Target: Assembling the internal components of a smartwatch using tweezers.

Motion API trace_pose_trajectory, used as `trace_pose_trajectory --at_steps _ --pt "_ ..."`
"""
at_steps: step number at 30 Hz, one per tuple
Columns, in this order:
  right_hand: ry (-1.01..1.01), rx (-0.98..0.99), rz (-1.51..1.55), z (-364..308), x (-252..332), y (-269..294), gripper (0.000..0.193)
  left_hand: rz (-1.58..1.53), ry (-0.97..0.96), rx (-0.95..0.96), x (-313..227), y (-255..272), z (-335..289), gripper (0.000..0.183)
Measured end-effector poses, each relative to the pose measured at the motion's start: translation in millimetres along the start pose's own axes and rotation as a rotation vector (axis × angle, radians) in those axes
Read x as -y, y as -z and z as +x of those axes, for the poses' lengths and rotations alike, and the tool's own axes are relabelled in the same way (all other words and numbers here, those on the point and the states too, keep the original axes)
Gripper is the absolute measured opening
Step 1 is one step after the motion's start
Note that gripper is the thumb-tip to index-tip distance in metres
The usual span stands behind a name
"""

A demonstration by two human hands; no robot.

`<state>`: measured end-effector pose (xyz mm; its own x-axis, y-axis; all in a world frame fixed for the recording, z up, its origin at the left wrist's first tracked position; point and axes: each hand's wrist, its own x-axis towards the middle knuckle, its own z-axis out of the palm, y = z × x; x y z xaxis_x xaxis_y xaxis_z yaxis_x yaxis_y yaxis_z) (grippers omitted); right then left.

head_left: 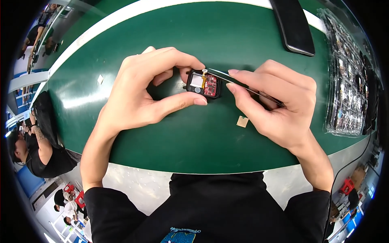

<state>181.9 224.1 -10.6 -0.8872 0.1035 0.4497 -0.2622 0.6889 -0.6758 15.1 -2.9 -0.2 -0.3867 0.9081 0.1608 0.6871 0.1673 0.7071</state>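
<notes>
My left hand (139, 91) grips a small black device housing (199, 93) by its edges, thumb along the near side and index finger at the far side. Its inside faces up, showing a red circuit board (210, 86), a pale silver rectangle (197, 79) and a yellowish flex strip. In my right hand (281, 99), thumb and forefinger squeeze a pair of metal tweezers (222, 77). Their tips meet a small white piece (205, 71) at the far edge of the housing; whether they pinch it is too small to tell.
A small tan square (242, 121) lies on the green table (182, 141) near my right thumb, and a white diamond-shaped piece (100, 79) farther left. A black phone (298, 34) rests at the far right. Clear trays of parts (346, 77) stack along the right side. A person (44, 150) sits at left.
</notes>
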Motion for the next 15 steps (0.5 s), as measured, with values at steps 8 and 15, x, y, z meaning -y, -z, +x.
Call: trace_pose_trajectory --at_steps 8,15 --pt "0.092 -0.033 -0.039 -1.7 -3.7 -7.8 0.026 0.008 -0.02 0.004 -2.0 -1.3 4.3 0.053" --pt "0.036 0.015 0.049 -0.7 -2.5 -7.2 0.022 -0.014 -0.022 0.031 2.5 3.8 3.9 0.054"
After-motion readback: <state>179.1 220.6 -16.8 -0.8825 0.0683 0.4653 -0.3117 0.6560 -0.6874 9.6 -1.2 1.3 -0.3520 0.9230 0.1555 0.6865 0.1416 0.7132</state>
